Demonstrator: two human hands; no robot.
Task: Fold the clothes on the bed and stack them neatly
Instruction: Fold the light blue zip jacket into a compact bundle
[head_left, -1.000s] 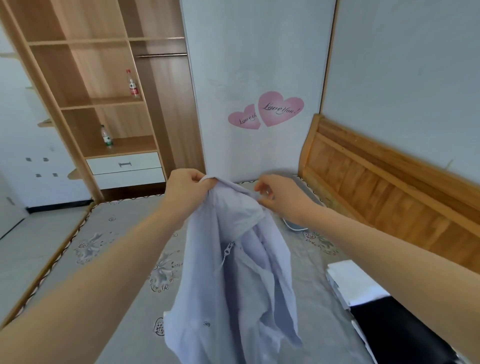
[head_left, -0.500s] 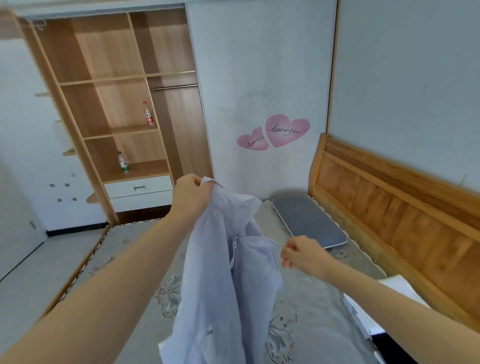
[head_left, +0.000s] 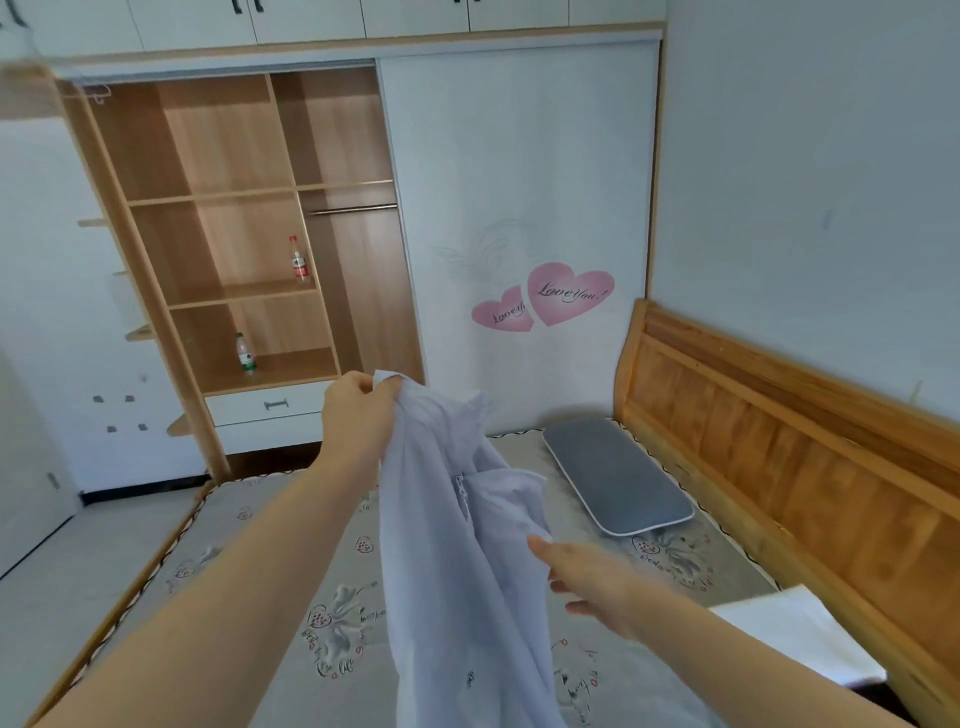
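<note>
the left hand (head_left: 358, 410) grips the top edge of a pale lilac shirt (head_left: 457, 561) in a closed fist, holding it up so it hangs over the bed (head_left: 249, 587). the right hand (head_left: 597, 587) is lower, beside the shirt's right edge, fingers straight and spread, touching the cloth but holding nothing. a grey pillow (head_left: 618, 478) lies by the headboard (head_left: 779, 447), and a white folded cloth (head_left: 795, 629) sits at the bed's right side.

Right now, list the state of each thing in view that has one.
Shirt: unfolded, hanging, held up above the bed.
Left hand: grips the shirt's top.
Right hand: fingers straight, reaching at the shirt's edge.
Wardrobe: open, shelves showing.
Drawer: closed.
Two bottles: upright, capped.
Pillow: flat on the bed.
</note>
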